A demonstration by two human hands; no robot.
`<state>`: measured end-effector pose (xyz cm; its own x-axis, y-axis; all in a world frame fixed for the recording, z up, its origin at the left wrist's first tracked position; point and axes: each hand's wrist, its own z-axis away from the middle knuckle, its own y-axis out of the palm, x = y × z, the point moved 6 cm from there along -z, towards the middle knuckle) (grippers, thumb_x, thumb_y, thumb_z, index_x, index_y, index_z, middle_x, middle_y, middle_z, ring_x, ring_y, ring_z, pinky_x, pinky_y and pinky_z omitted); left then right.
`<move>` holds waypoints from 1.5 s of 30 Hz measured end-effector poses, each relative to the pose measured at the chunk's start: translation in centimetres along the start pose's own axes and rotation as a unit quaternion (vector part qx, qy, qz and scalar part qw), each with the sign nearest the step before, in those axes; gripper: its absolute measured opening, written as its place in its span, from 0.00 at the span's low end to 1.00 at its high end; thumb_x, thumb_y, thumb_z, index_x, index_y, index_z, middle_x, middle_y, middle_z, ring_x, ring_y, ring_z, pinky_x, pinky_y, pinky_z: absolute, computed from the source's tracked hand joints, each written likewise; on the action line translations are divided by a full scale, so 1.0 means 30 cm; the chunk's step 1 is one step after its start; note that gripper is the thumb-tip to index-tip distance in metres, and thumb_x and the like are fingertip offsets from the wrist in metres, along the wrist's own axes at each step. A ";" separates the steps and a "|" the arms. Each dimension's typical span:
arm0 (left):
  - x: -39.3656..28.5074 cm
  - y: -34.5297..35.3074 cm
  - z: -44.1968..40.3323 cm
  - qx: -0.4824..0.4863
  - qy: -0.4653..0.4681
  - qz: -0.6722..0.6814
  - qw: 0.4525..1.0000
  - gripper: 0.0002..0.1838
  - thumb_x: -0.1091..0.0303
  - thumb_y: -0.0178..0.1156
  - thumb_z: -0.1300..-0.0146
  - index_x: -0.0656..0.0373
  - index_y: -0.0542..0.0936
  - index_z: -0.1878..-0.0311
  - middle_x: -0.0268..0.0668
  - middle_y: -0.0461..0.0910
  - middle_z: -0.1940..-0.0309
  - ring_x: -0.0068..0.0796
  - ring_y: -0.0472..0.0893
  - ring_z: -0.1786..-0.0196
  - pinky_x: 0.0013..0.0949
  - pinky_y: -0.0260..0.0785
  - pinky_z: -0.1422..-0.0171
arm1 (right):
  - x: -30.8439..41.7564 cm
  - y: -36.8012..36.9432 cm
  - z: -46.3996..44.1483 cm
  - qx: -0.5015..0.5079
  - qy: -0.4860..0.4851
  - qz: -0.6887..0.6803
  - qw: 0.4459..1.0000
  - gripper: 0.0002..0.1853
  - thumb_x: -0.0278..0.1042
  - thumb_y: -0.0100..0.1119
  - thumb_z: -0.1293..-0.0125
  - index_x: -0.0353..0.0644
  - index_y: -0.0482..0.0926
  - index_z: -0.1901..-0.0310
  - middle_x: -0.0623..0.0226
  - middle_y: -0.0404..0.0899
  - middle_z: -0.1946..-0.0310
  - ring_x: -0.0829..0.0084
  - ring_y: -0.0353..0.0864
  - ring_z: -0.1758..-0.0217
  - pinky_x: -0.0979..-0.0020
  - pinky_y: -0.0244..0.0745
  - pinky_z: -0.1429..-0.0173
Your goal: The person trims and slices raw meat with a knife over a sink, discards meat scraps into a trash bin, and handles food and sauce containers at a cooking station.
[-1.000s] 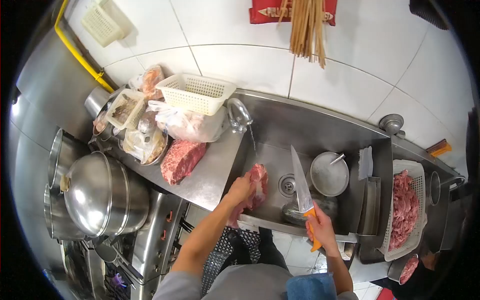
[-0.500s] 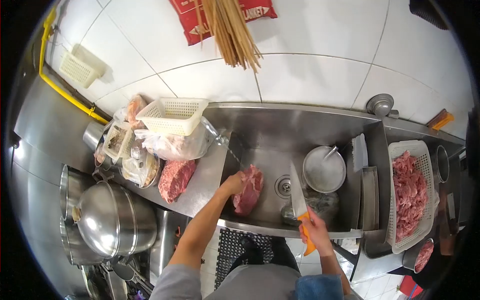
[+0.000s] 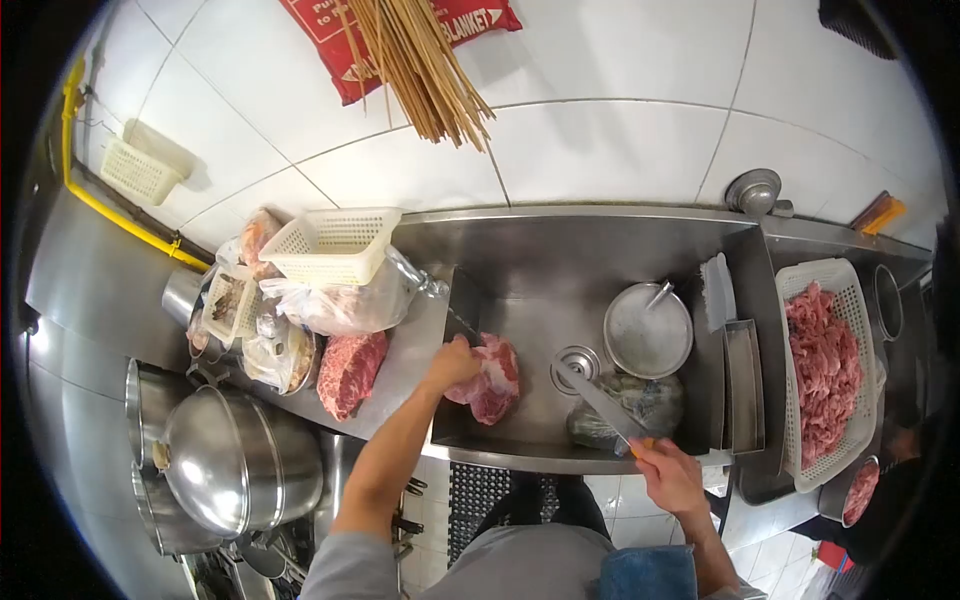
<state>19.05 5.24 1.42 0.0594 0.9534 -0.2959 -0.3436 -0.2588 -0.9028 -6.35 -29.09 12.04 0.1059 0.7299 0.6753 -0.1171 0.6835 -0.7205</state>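
My left hand [image 3: 455, 364] grips the upper left side of a piece of raw meat [image 3: 494, 382] at the left end of the steel sink [image 3: 535, 270]. A thin stream of water from the tap [image 3: 432, 287] falls close to that hand. In my right hand [image 3: 670, 478] is a knife [image 3: 600, 403] with an orange handle, mostly covered by the fingers. Its blade points up and left, passing over a bagged bundle [image 3: 625, 412] towards the drain [image 3: 577, 366]. A pot of cloudy water [image 3: 648, 335] stands behind the bundle.
Left of the sink lie another slab of meat [image 3: 352, 374], a filled plastic bag [image 3: 345, 303] and a white basket [image 3: 335, 248]. A large domed steel pot [image 3: 235, 450] stands lower left. On the right, a white basket [image 3: 860, 400] holds sliced meat; part of another person shows at the edge.
The knife has swung from nearly upright to a leftward slant, and my right hand has shifted right and slightly down. The meat has turned under my left hand, showing a paler side.
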 end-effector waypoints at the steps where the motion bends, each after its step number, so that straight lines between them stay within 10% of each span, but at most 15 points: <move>1: -0.008 -0.017 -0.004 0.018 0.010 -0.011 1.000 0.24 0.56 0.63 0.43 0.70 0.74 0.56 0.62 0.81 0.62 0.63 0.81 0.56 0.57 0.74 0.49 | 0.005 -0.006 0.005 0.024 0.000 0.040 0.999 0.21 0.34 0.59 0.36 0.61 0.79 0.41 0.63 0.79 0.63 0.57 0.82 0.61 0.57 0.76 0.58; 13: -0.160 -0.048 -0.005 0.091 0.149 -0.056 0.983 0.21 0.56 0.64 0.44 0.57 0.79 0.50 0.49 0.84 0.57 0.54 0.82 0.52 0.50 0.74 0.45 | 0.174 0.251 -0.184 0.106 -0.114 0.110 0.982 0.27 0.27 0.56 0.43 0.52 0.75 0.38 0.59 0.77 0.52 0.56 0.83 0.54 0.56 0.78 0.56; 23: -0.247 0.030 -0.046 0.112 0.112 0.116 0.980 0.17 0.64 0.62 0.43 0.59 0.79 0.51 0.50 0.84 0.56 0.50 0.83 0.50 0.44 0.74 0.44 | 0.040 0.324 -0.318 0.116 -0.043 0.117 0.985 0.30 0.31 0.57 0.42 0.52 0.71 0.35 0.55 0.77 0.50 0.53 0.85 0.61 0.53 0.79 0.62; 30: -0.284 0.129 -0.099 0.077 0.088 0.293 0.949 0.14 0.74 0.60 0.41 0.65 0.77 0.51 0.41 0.85 0.62 0.28 0.84 0.57 0.31 0.75 0.49 | 0.014 0.471 -0.507 0.078 -0.019 0.098 0.992 0.27 0.35 0.56 0.40 0.52 0.72 0.36 0.53 0.76 0.48 0.50 0.85 0.62 0.51 0.80 0.60; 45: -0.244 0.111 -0.195 0.106 0.063 0.250 0.960 0.16 0.67 0.62 0.38 0.67 0.76 0.50 0.45 0.85 0.56 0.29 0.84 0.53 0.32 0.74 0.49 | -0.071 0.374 -0.456 0.022 -0.006 0.134 0.991 0.29 0.35 0.56 0.40 0.56 0.71 0.34 0.55 0.76 0.51 0.56 0.85 0.68 0.56 0.81 0.64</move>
<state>22.96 -3.52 -1.24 -0.0549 0.6879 -0.7238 -0.5401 -0.6301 -0.5579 5.63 -22.93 0.35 0.0531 0.8847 0.4631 -0.1831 0.4645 -0.8664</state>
